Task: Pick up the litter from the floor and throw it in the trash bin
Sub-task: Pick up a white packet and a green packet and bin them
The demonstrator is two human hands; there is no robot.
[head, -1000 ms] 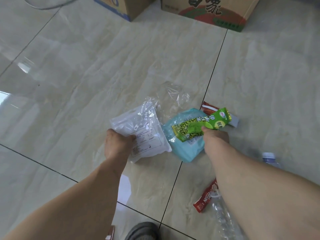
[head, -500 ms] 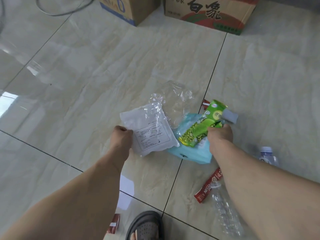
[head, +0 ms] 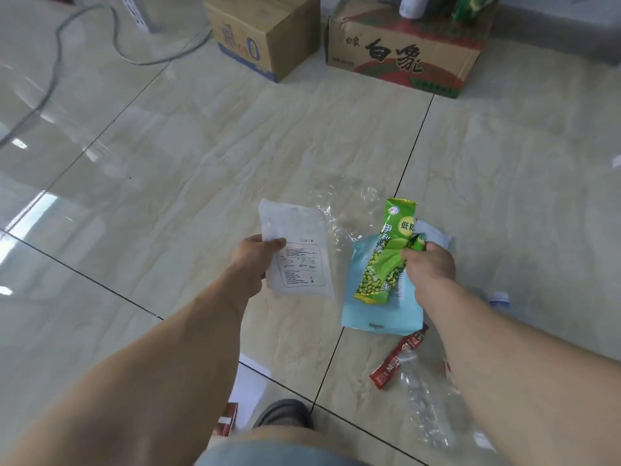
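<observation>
Litter is held in both hands above glossy beige floor tiles [head: 168, 183], wide and bare to the left. A flat white printed pouch [head: 297, 257] is pinched in the left hand [head: 257, 260]; a green pea wrapper [head: 386, 257] and pale blue pouch [head: 381, 314] are clenched in the right hand [head: 430, 264]. A red Nescafé sachet [head: 398, 359] and crumpled clear bottle [head: 426, 412] are left lying below. Cardboard boxes [head: 403, 52] line the far edge.

Indoor storeroom-like space, glossy beige floor tiles [head: 168, 203], cardboard boxes [head: 403, 58], loose cable [head: 57, 55]
</observation>
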